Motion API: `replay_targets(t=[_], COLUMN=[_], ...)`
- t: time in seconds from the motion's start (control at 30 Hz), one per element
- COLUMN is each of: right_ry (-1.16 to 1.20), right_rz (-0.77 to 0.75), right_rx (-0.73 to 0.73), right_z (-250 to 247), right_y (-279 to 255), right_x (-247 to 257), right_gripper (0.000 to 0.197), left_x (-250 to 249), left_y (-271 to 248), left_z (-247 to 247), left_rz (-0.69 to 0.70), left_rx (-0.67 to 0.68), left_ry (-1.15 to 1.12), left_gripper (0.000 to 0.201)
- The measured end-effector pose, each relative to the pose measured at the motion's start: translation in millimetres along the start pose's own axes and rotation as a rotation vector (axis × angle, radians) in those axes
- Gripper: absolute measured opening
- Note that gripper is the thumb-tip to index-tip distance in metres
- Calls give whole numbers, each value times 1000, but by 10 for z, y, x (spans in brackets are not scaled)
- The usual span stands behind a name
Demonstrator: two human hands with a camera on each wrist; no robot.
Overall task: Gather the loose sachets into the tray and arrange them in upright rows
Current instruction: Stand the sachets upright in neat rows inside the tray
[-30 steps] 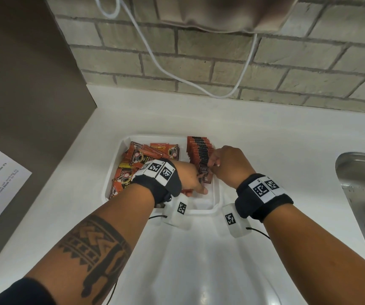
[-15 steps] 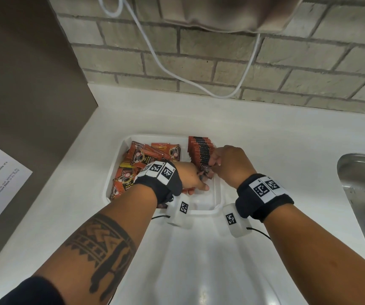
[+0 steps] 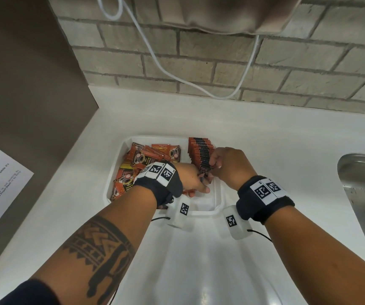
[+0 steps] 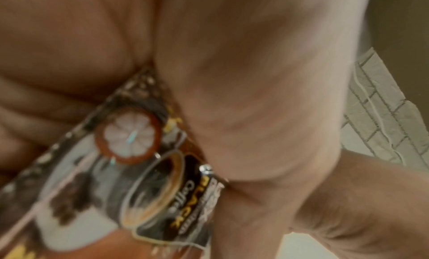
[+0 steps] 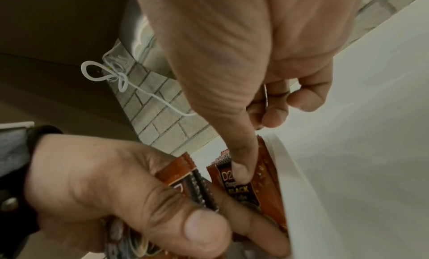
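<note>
step: adding to upright row of red-black foil sachets [image 3: 200, 151] in white plastic tray [image 3: 217, 194]
left hand [image 3: 191, 179]: grasping sachet bundle [image 5: 190, 185]
right hand [image 3: 230, 167]: pinching front sachet [image 5: 241, 189]
next: likely slot bundle upright

The sachets [image 3: 143, 158] are glossy printed foil with crimped edges. The tray [image 3: 217, 194] is smooth white plastic on a smooth, faintly shiny white worktop [image 3: 265, 133]. Rough matt brick [image 3: 221, 69] stands behind; the sink [image 3: 362, 177] is brushed metal; the wristbands [image 3: 265, 201] are matt black cloth.
</note>
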State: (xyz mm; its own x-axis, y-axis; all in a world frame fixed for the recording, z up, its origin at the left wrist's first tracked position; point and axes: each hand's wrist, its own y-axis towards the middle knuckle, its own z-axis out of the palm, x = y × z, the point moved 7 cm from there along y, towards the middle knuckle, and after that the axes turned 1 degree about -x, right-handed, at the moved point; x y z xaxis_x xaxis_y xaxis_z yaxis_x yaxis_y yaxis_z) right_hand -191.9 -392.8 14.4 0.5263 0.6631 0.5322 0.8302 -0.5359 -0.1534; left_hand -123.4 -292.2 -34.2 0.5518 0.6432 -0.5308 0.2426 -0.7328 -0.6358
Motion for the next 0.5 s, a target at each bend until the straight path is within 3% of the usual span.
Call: replay_targets(t=[0.2,0.33,0.5], right_ry=[8,26,257], right_rz=[-12,-72,-128], right_rx=[1,-79,-6], right_z=[-24,-154,-202], right_y=[-22,-97,-271], right_x=[7,56,265], right_gripper=[21,16,16], left_x=[51,113,93], left_y=[-12,-77,-232], left_z=[21,-124,-290], left_rz=[-12,26,229], left_rx=[28,14,-47], left_ry=[-17,75,-333], left_gripper=[38,32,28])
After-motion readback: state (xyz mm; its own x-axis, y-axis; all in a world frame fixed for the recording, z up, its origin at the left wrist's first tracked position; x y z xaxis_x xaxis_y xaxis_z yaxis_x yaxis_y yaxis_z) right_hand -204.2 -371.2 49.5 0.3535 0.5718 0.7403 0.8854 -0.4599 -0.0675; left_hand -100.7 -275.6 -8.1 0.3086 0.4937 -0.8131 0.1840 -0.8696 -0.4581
